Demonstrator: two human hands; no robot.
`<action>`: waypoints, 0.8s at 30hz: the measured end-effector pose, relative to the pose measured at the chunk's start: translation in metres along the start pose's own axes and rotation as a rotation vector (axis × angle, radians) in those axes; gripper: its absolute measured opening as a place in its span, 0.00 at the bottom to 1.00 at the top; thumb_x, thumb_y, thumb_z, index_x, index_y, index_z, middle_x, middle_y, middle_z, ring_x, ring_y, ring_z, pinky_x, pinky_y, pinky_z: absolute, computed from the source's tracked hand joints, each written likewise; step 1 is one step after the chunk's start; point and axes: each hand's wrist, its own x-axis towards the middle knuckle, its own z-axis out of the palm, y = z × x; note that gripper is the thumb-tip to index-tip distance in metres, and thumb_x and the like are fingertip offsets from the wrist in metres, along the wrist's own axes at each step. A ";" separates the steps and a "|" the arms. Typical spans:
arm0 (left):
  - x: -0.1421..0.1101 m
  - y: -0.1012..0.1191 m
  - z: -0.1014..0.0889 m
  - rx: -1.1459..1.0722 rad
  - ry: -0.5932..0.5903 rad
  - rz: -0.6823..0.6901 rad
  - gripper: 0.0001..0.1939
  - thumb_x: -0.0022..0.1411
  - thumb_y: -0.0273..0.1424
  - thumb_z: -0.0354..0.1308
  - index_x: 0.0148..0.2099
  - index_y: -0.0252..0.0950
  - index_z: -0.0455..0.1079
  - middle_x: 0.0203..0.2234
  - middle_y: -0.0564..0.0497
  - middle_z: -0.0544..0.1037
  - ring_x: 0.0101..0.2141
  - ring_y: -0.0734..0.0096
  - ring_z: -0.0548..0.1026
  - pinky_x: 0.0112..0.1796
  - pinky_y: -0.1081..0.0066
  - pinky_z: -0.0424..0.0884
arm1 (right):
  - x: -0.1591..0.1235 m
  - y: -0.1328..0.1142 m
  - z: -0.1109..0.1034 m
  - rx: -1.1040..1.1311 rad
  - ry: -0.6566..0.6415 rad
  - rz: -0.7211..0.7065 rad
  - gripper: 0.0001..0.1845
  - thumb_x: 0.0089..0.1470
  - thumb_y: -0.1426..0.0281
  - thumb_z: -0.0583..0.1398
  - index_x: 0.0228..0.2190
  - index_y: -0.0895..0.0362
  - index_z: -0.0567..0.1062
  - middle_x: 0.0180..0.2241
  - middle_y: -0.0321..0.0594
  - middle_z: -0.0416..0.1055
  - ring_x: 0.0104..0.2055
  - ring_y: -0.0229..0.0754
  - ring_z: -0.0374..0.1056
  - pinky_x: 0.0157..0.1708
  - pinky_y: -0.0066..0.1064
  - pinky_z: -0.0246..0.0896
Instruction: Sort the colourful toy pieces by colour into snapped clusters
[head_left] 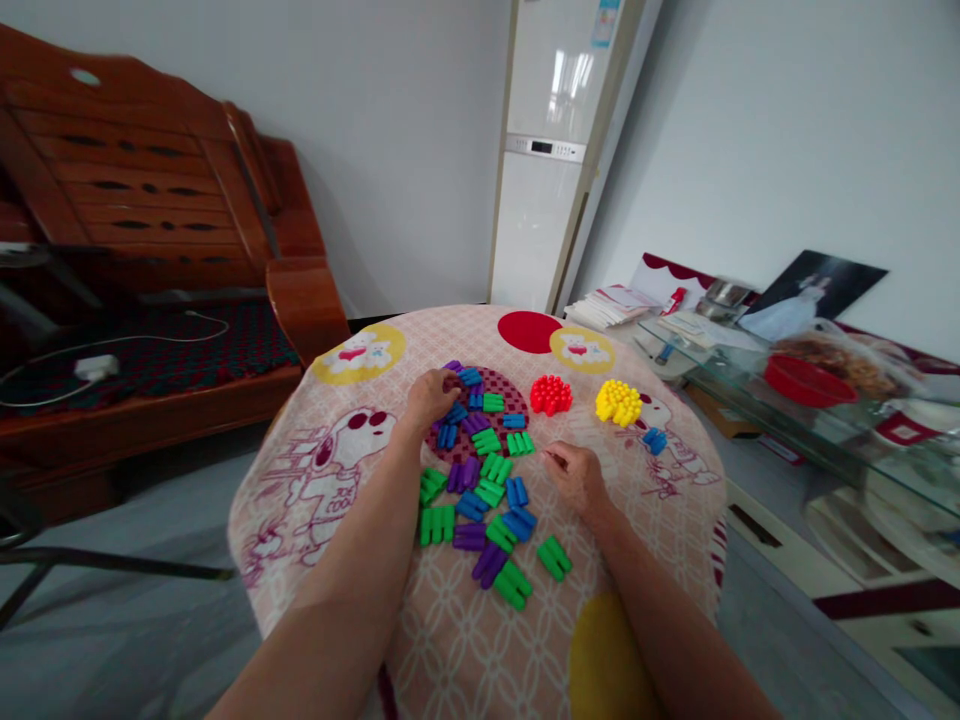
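Observation:
My left hand [431, 399] reaches to the far left of a loose spread of plastic pieces. Its fingers are closed at a purple piece [453, 367] and a blue piece [470, 377]; what they grip, if anything, is hidden. Curled on the cloth right of the spread is my right hand [577, 476], fingertips together, no piece showing in it. A green piece [519, 443] lies closest to those fingertips. The ribbed green, blue and purple pieces run toward me, among them another green piece [554, 558] lying apart. Beyond my right hand sit a red cluster [551, 395] and a yellow cluster [619, 403] of knobbly pieces.
A patterned cloth covers the round table [315, 500]. One blue piece [655, 441] lies near its right side. To the right stands a glass-topped cabinet [750, 400] bearing papers and a red bowl [810, 382]. A wooden bench [292, 300] stands at the left.

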 end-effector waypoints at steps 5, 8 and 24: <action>0.001 0.005 0.013 0.013 0.011 0.158 0.35 0.57 0.20 0.48 0.68 0.34 0.62 0.63 0.40 0.69 0.63 0.57 0.66 0.63 0.56 0.61 | 0.000 0.002 0.001 0.000 -0.003 0.006 0.15 0.58 0.63 0.56 0.26 0.55 0.77 0.22 0.37 0.73 0.24 0.38 0.65 0.28 0.28 0.54; 0.000 0.009 0.018 0.049 -0.117 0.165 0.34 0.60 0.21 0.48 0.69 0.37 0.61 0.66 0.40 0.66 0.62 0.54 0.67 0.61 0.52 0.63 | 0.000 0.003 0.001 -0.009 -0.013 0.004 0.15 0.58 0.63 0.56 0.26 0.55 0.77 0.22 0.37 0.72 0.25 0.38 0.65 0.28 0.28 0.54; -0.005 0.033 -0.003 -0.089 -0.239 0.295 0.13 0.51 0.29 0.62 0.42 0.37 0.72 0.40 0.48 0.80 0.40 0.60 0.78 0.43 0.66 0.72 | 0.000 0.006 0.004 -0.020 0.004 -0.022 0.15 0.58 0.64 0.56 0.26 0.57 0.77 0.22 0.37 0.72 0.24 0.36 0.65 0.28 0.27 0.54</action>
